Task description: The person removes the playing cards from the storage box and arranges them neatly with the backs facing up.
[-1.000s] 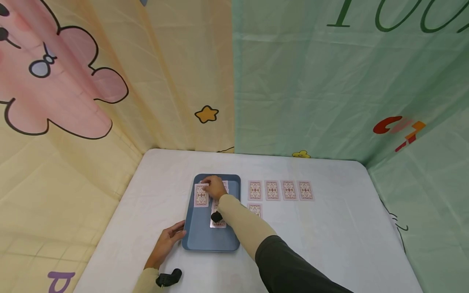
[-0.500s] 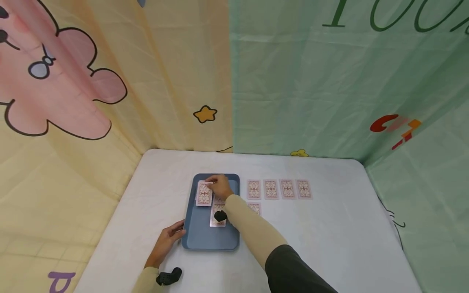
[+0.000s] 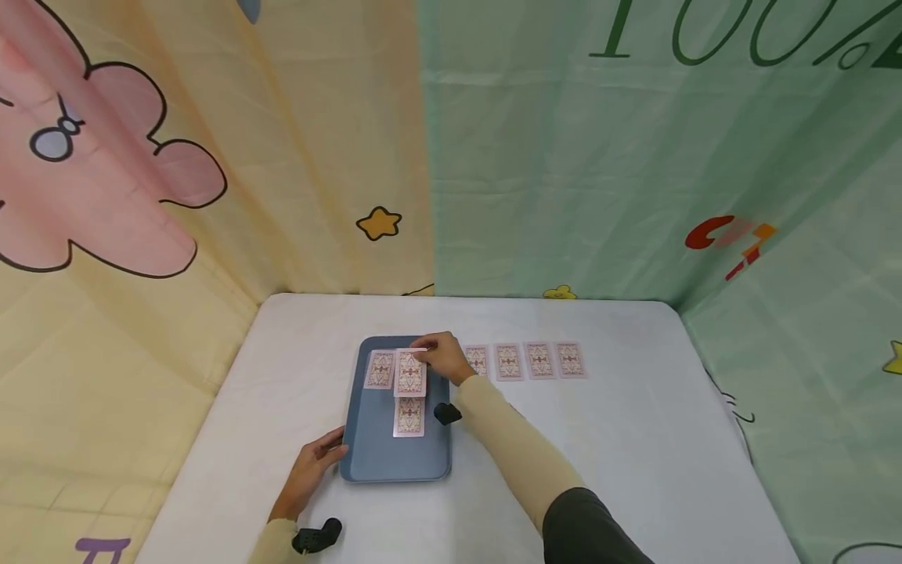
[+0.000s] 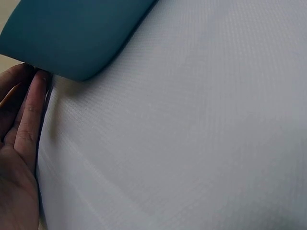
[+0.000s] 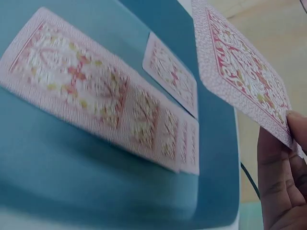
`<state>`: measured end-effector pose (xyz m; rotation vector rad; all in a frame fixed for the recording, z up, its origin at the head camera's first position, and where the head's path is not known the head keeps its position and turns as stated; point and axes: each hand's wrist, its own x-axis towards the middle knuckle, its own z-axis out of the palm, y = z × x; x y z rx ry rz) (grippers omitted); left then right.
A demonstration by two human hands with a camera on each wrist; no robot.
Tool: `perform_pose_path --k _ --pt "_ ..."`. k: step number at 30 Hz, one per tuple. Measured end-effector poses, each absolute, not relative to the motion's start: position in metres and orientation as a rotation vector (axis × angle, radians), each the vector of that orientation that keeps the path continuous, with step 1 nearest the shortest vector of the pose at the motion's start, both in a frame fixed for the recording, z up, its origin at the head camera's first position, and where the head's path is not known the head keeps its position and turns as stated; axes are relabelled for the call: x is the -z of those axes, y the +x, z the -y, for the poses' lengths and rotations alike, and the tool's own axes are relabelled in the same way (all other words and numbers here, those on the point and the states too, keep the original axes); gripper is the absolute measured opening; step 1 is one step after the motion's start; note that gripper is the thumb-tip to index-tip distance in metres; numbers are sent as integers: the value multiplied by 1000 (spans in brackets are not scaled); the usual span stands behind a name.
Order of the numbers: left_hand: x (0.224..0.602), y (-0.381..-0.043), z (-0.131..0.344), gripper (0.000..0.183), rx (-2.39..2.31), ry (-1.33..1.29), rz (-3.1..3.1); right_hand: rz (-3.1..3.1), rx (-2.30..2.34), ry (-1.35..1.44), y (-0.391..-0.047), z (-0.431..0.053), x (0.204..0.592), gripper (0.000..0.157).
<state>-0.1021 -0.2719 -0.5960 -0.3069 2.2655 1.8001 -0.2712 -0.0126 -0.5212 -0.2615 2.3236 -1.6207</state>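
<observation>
My right hand (image 3: 445, 358) pinches a playing card (image 3: 410, 373) by its upper right edge, patterned back showing. In the right wrist view the held card (image 5: 244, 72) is tilted and raised off the blue tray (image 5: 144, 206). An overlapping column of face-down cards (image 5: 72, 76) lies on the tray, with a single face-down card (image 5: 170, 74) beside it. The head view shows that single card (image 3: 380, 370) near the tray's upper left corner. At the tray's left edge (image 3: 350, 415), my left hand (image 3: 310, 470) touches the rim with fairly straight fingers.
A row of several face-down cards (image 3: 539, 361) lies right of the tray on the white table (image 3: 599, 454), partly behind my right hand. My right forearm (image 3: 521, 446) crosses the table. Printed curtains (image 3: 564, 172) hang around the table.
My right hand has moved right with the pinched card, from over the left card to over the overlapping column. The left card is now uncovered. My left hand stays at the tray's edge.
</observation>
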Motion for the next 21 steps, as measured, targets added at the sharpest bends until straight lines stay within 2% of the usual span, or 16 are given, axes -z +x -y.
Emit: perform_pose_path --k 10,21 --pt "595 -101 272 52 -1791 -307 -2270 -2298 1664 -244 -265 -52 517 18" --pt "596 -102 275 55 -1802 -303 -2243 -2315 1658 -61 -253 -111 531 19"
